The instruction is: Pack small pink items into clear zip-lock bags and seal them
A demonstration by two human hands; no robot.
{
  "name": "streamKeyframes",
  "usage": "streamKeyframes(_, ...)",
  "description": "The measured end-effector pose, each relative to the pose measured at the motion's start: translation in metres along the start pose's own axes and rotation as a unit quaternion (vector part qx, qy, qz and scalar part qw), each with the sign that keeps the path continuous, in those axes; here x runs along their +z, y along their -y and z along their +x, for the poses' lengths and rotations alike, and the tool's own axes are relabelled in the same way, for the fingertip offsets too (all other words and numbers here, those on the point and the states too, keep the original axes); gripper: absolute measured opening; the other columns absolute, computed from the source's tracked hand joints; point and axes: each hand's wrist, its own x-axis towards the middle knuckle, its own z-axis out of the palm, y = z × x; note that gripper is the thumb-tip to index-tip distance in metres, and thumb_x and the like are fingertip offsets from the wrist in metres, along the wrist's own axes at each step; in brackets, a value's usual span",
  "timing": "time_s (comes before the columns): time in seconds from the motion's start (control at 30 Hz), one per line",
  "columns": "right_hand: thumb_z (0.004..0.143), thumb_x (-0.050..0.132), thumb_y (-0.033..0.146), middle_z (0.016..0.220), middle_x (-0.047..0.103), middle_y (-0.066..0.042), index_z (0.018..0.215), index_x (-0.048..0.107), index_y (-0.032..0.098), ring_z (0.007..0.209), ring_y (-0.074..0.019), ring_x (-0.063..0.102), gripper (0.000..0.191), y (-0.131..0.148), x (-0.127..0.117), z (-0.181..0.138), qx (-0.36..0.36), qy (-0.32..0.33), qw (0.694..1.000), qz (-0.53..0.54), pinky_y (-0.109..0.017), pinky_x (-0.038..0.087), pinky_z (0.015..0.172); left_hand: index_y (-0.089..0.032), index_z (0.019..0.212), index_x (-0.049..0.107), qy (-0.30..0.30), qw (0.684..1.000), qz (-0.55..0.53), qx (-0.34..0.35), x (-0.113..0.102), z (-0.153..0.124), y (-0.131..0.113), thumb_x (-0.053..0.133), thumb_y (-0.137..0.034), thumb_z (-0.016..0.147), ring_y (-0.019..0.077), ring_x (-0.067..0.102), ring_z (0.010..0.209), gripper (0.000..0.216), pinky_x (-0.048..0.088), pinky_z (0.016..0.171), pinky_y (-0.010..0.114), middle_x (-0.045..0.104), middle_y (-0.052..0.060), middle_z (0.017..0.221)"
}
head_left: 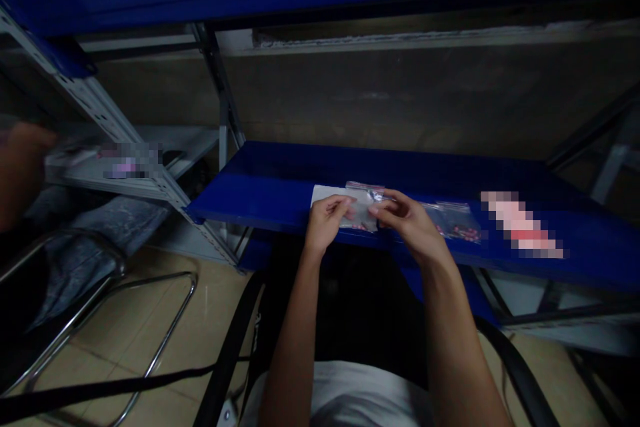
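Observation:
Both my hands meet over the front edge of a blue metal shelf. My left hand and my right hand pinch a small clear zip bag between them, fingers closed on its edges. The bag has a reddish strip along its top, and a few small pink pieces show at its bottom. A white sheet lies on the shelf under the bag.
A second clear bag with pink pieces lies on the shelf to the right, beside a blurred pink patch. At the left another person sits on a metal-framed chair by a grey rack. A tiled floor lies below.

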Motion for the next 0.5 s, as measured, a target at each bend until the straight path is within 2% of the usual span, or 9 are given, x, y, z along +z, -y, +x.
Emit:
streamKeyframes(0.13,0.063,0.09,0.05,0.068,0.065,0.001,0.096,0.068,0.019,0.061,-0.014,0.055,0.051,0.001,-0.019,0.002,-0.006,-0.025,0.998,-0.052,-0.028,0.043,0.059,-0.013,0.107,0.072,-0.018,0.998,-0.041,-0.032,0.024,0.004,0.005,0.068,-0.034,0.09,0.0152,0.07,0.069,0.027,0.051,0.064,0.023,0.076,0.007,0.084)
streamKeyframes(0.27,0.064,0.089,0.05,0.07,0.067,-0.001,0.099,0.07,0.016,0.057,-0.0144,0.055,0.053,0.012,-0.057,0.017,-0.014,-0.052,0.987,-0.15,-0.028,0.043,0.055,-0.014,0.105,0.069,0.026,0.998,-0.042,-0.049,0.054,0.027,0.017,0.074,-0.027,0.085,0.014,0.068,0.067,0.025,0.051,0.062,0.022,0.075,0.005,0.081)
streamKeyframes(0.37,0.066,0.087,0.041,0.074,0.07,-0.005,0.106,0.068,0.015,0.059,-0.0167,0.061,0.051,0.015,-0.091,0.028,-0.008,-0.083,0.973,-0.215,-0.029,0.046,0.056,-0.015,0.101,0.069,0.047,0.998,0.015,-0.04,0.082,0.049,0.022,0.072,-0.02,0.085,0.0153,0.069,0.067,0.017,0.053,0.065,0.024,0.075,0.005,0.079)
streamKeyframes(0.5,0.065,0.083,0.031,0.088,0.074,-0.009,0.122,0.062,0.016,0.067,-0.0215,0.069,0.062,0.012,-0.125,0.03,0.038,-0.145,0.946,-0.288,-0.032,0.051,0.06,-0.015,0.105,0.07,0.07,0.99,0.115,-0.041,0.12,0.067,0.024,0.077,-0.017,0.081,0.0178,0.07,0.067,0.026,0.053,0.068,0.028,0.077,0.009,0.084)
